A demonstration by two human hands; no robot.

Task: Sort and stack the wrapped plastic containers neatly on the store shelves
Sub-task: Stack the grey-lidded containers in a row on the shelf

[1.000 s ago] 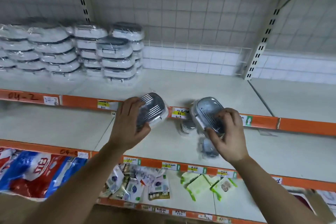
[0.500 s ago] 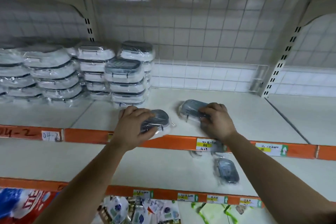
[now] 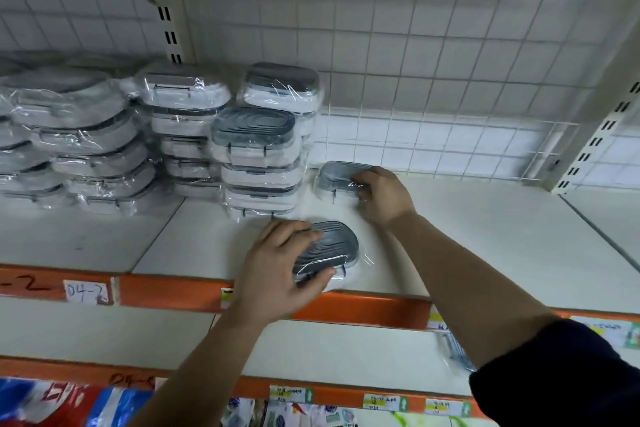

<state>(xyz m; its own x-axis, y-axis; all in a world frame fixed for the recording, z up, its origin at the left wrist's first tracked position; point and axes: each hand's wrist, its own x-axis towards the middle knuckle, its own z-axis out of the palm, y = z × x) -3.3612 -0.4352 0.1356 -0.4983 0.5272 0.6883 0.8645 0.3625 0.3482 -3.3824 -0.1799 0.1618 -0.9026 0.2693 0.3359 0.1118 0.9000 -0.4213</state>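
The left hand (image 3: pixel 273 263) grips the near container (image 3: pixel 332 246); the right hand (image 3: pixel 384 198) grips the far container (image 3: pixel 337 173), lying crosswise just right of the stack (image 3: pixel 256 149).

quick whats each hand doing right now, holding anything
Left hand: closed, gripping the front container.
Right hand: closed, gripping the back container.
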